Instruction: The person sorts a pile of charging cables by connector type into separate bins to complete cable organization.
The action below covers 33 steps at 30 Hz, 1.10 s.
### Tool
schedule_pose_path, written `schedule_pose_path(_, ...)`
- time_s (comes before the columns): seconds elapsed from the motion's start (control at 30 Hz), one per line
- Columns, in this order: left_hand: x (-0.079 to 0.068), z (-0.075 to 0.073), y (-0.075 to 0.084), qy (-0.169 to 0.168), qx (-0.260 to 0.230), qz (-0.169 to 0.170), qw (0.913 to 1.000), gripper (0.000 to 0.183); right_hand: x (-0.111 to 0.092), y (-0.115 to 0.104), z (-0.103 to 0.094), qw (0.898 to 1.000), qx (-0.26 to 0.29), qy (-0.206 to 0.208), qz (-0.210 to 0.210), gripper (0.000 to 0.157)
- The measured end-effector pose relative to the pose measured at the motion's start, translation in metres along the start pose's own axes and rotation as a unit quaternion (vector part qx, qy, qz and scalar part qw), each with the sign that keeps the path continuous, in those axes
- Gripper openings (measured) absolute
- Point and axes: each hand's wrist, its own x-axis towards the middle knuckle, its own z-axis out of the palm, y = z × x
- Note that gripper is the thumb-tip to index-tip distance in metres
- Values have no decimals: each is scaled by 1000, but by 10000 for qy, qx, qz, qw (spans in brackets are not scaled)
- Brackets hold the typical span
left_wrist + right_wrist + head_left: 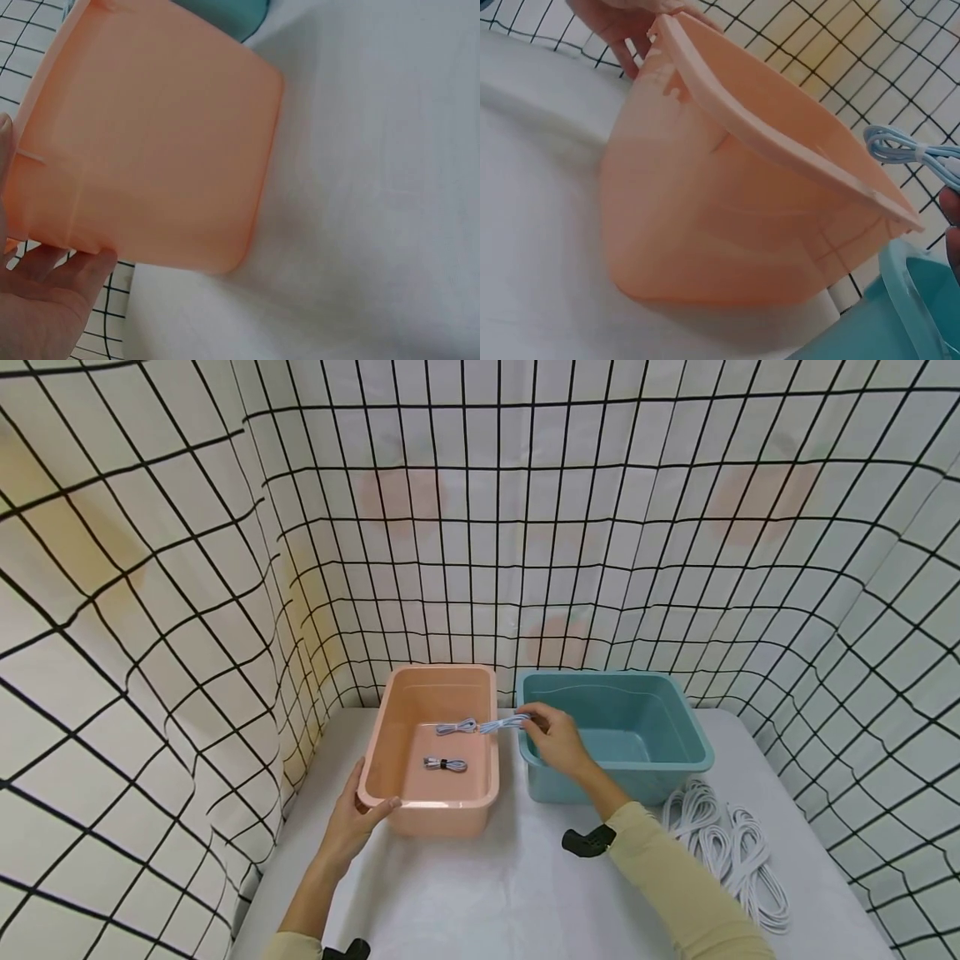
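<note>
My left hand (352, 814) grips the near left corner of a peach-orange plastic bin (442, 818), its thumb over the rim and its fingers along the outer wall. A bundled light-blue cable (504, 723) is pinched by one end in my right hand (557, 739). It hangs over the bin's right rim, and in the right wrist view the cable bundle (900, 146) shows a white tie round its middle. Inside the bin lie a similar pale cable bundle (456, 727) and a pale cable with a black strap (446, 764).
A teal bin (615, 766) stands right of the orange one, beneath my right hand and forearm. Several white cable coils (757, 877) lie on the white table (480, 902) near its right side. Black grid netting (495, 527) over white cloth encloses the back and sides.
</note>
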Motion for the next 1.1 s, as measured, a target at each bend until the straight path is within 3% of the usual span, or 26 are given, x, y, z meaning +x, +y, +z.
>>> schedule_pose_path(0.17,1,0,-2,39,-22,50,10000,106,5,3,8,9999,82,16,-139,19)
schedule_pose_path(0.77,-2,-2,-3,-29,-57,-38,10000,106,25,-10,49,9997,111,-218,-6,23)
schedule_pose_path(1.1,0,-2,-2,-12,-120,56,9999,106,54,-15,74,9990,301,-336,68,24)
